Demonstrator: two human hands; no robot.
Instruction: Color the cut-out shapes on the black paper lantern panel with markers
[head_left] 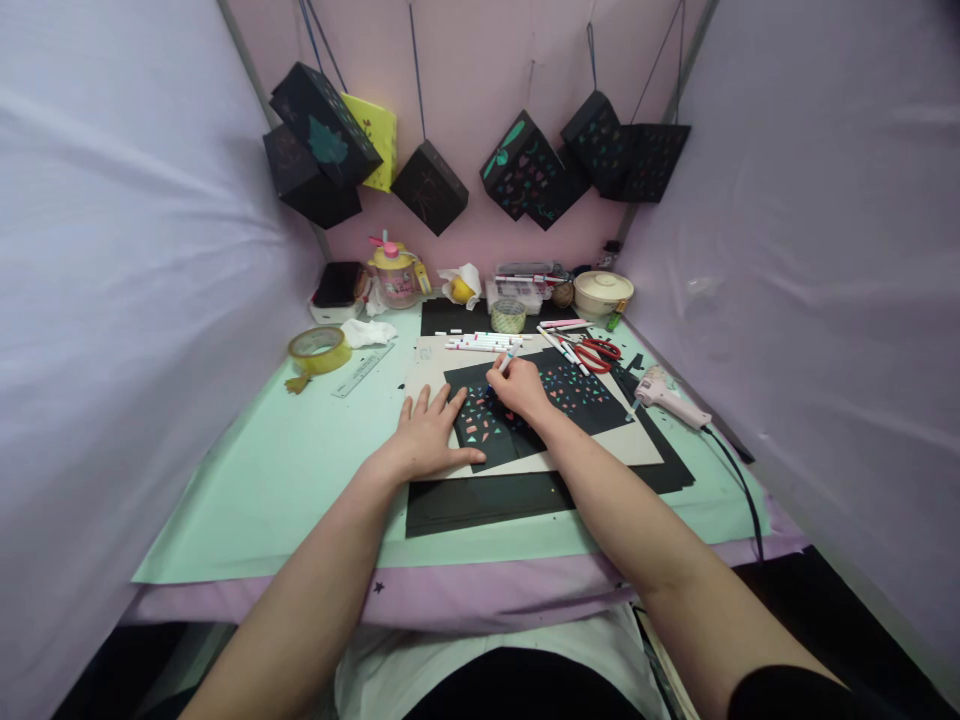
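A sheet of black paper (pixel 495 455) covered in small coloured shapes lies in front of me on a pale board (pixel 637 445). My right hand (pixel 521 385) grips a white marker (pixel 510 357), its tip down at the sheet's upper left part. Flat, with fingers spread, my left hand (pixel 429 440) rests on the sheet's left edge and the board. Beyond the sheet lies a row of white markers (pixel 484 342). More black sheets (pixel 480 505) stick out from under the board.
Red-handled scissors (pixel 598 355) and a glue gun (pixel 673 400) with a cord lie to the right. At left are a tape roll (pixel 320 350) and a clear ruler (pixel 364 369). A pink-and-yellow bottle (pixel 394 275) and a lidded bowl (pixel 603 291) stand behind. Black boxes (pixel 430 188) hang above.
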